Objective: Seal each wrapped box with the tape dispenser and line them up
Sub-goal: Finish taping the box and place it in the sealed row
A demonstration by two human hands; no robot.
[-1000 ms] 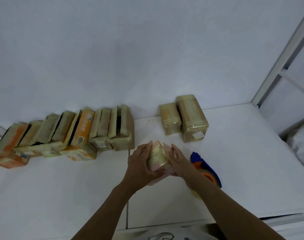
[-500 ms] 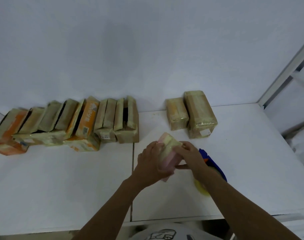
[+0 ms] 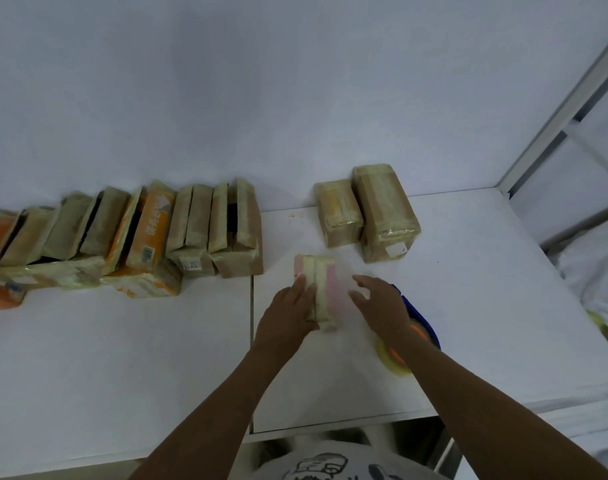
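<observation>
While the pink box [image 3: 325, 289] lay lengthwise in front of the person, it was gripped along its left side by the left hand [image 3: 288, 308], with the fingers laid up its flank and the thumb curled toward its near end. Whether the box rested on the table [image 3: 486, 306] or was lifted just clear of it could not be told. The grip was judged to steady the box, so that its upper face was kept turned up and open to view. A pale strip of tape was seen along that face; whether the ends were sealed could not be determined.

The right hand [image 3: 382, 303] was released, with fingers straight and spread, just beside the right side of the box, and no contact could be confirmed. The tape dispenser [image 3: 423, 329] lay on the table beneath that wrist and was partly hidden by it. This placement was judged to keep the tool within reach of the free hand while the box was held by the other.

A row of boxes [image 3: 191, 230] was stood on edge against the wall [image 3: 295, 98] to the left, each box leaned on its neighbour, with several laid flat in front. Two brown boxes [image 3: 382, 209] were set side by side, touching, to the right of a gap. The wall was judged to serve as a backstop for the line-up.
</observation>
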